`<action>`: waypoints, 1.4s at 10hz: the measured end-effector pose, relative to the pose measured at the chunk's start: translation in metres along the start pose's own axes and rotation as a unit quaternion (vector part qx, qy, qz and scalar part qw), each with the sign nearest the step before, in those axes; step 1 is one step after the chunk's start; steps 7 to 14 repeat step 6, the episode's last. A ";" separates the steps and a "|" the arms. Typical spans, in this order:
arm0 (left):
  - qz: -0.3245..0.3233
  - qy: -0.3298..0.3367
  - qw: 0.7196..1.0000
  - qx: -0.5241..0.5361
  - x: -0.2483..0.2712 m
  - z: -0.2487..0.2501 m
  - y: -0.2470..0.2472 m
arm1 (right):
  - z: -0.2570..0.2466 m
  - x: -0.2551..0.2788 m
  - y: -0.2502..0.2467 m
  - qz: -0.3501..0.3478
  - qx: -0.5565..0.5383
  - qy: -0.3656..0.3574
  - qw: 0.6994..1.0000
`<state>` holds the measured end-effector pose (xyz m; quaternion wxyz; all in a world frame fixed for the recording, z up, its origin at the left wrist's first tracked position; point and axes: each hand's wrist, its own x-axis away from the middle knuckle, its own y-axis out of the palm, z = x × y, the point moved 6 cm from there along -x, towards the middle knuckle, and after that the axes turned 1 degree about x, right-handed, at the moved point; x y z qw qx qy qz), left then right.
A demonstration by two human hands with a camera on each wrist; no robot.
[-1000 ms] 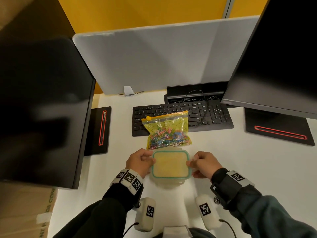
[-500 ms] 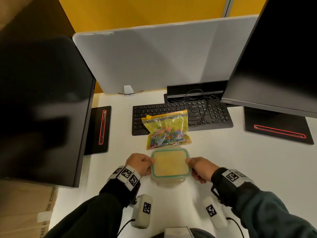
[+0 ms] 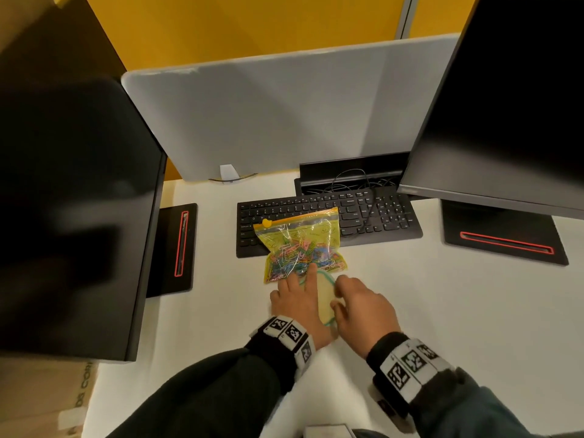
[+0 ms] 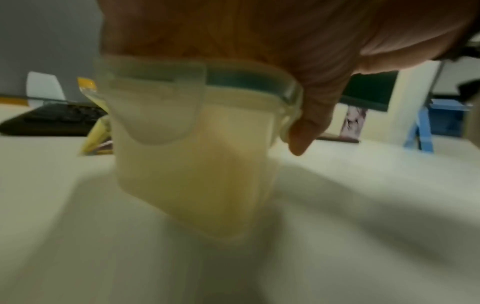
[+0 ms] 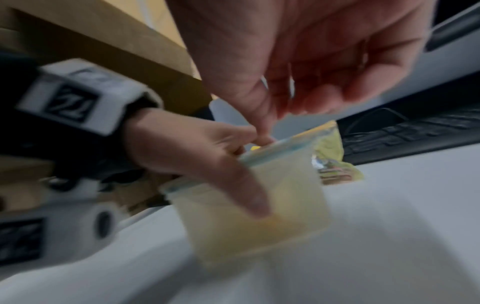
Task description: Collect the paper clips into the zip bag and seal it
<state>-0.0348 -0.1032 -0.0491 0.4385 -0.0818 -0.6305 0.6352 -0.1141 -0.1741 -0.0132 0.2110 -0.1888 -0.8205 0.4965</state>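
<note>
The yellow zip bag (image 3: 303,245) full of coloured paper clips lies with its top edge on the keyboard; its yellow slider sits at the left end. It also shows in the wrist views as the zip bag (image 4: 96,131) and the zip bag (image 5: 335,164). Just in front of it, my left hand (image 3: 295,298) grips a translucent container (image 3: 325,295) with a teal-rimmed lid from above. That container (image 4: 197,164) hangs tilted off the white desk. My right hand (image 3: 360,306) hovers beside it with relaxed fingers, holding nothing. In the right wrist view the left hand (image 5: 187,148) covers the container (image 5: 259,216).
A black keyboard (image 3: 379,216) lies behind the bag, with a cable tray (image 3: 350,175) beyond it. Dark monitors stand at left (image 3: 72,216) and right (image 3: 505,105), each on a black base. A grey divider panel (image 3: 268,115) closes the back.
Both hands held the container's sides on the desk. Now the left hand has shifted on top and lifted it tilted, while the right hand has let go.
</note>
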 end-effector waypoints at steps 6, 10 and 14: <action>-0.091 0.076 0.993 0.009 -0.050 -0.041 -0.001 | 0.076 -0.029 -0.022 -0.105 0.045 0.020 0.993; -0.091 0.076 0.993 0.009 -0.050 -0.041 -0.001 | 0.076 -0.029 -0.022 -0.105 0.045 0.020 0.993; -0.091 0.076 0.993 0.009 -0.050 -0.041 -0.001 | 0.076 -0.029 -0.022 -0.105 0.045 0.020 0.993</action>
